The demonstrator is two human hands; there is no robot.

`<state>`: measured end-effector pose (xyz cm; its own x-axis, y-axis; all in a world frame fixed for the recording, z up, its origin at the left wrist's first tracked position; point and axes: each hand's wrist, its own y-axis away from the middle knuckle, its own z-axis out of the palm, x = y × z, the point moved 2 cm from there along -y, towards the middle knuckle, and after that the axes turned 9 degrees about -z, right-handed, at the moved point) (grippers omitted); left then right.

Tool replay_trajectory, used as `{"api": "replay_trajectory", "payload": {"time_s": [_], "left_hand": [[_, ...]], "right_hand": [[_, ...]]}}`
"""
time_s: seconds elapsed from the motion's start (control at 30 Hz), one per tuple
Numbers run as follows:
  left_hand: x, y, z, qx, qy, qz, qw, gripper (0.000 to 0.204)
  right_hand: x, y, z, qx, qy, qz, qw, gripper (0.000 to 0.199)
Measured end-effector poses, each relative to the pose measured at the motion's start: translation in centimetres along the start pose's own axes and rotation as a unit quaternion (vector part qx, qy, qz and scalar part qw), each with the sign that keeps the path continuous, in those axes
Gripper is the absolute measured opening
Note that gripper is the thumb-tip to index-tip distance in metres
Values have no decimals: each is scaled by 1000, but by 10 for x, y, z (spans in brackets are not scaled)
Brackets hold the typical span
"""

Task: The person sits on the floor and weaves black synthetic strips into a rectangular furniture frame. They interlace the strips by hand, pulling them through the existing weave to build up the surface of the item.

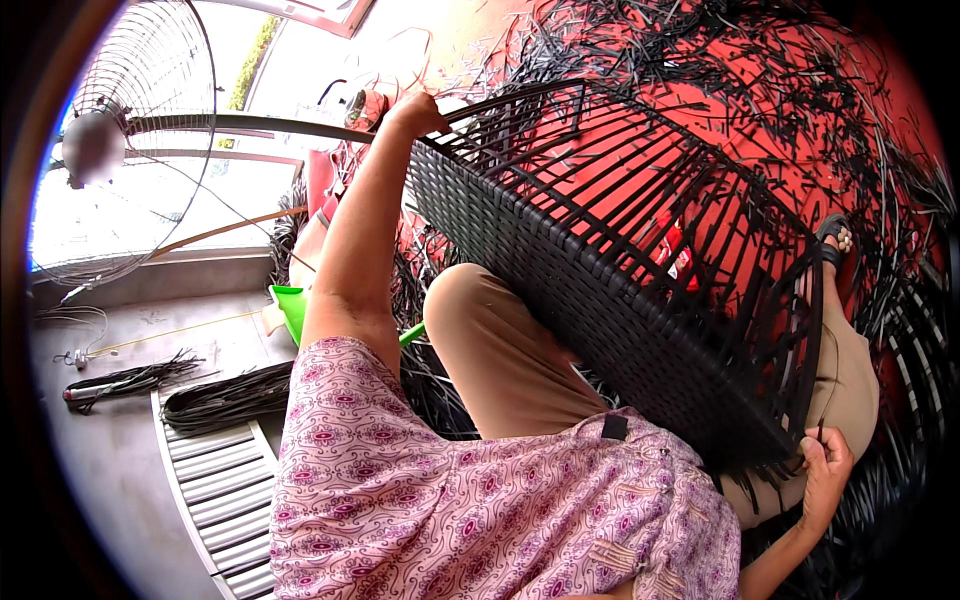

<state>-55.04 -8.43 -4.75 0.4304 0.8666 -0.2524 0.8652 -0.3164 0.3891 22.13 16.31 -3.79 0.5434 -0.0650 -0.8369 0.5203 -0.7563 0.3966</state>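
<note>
A black woven rattan-style frame [590,270] lies slanted across my lap and knees. Its near side is tightly woven, while open parallel bars [610,160] span the far side. My left hand [418,115] reaches out to the frame's far left corner and is closed on its edge; some fingertips are hidden. At the near right corner my right hand [826,468] pinches a thin black strip [820,432], thumb and forefinger together. Cut strip ends stick out along the weave beside that hand.
Loose black strips [770,90] cover much of the red floor [540,50]. A standing fan [95,150] is at the far left. Bundles of black strips [230,398] lie near a slatted rack [215,480]. A green plastic piece [289,312] sits beyond my left arm.
</note>
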Motion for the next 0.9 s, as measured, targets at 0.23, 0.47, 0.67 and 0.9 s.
{"api": "replay_trajectory", "payload": {"time_s": [0.23,0.47,0.67,0.9], "left_hand": [[-40,-3,-9,-109,353,-29,929,18],[-74,-10,1,-114,514,-57,848,16],[-98,-11,14,-68,616,-96,779,12],[-132,-14,36,10,726,-151,670,3]], "right_hand": [[4,-4,1,-3,-12,23,1000,17],[5,1,-11,-26,16,52,998,21],[8,0,-6,-23,-6,56,998,23],[14,13,-6,-49,-205,29,977,23]]}}
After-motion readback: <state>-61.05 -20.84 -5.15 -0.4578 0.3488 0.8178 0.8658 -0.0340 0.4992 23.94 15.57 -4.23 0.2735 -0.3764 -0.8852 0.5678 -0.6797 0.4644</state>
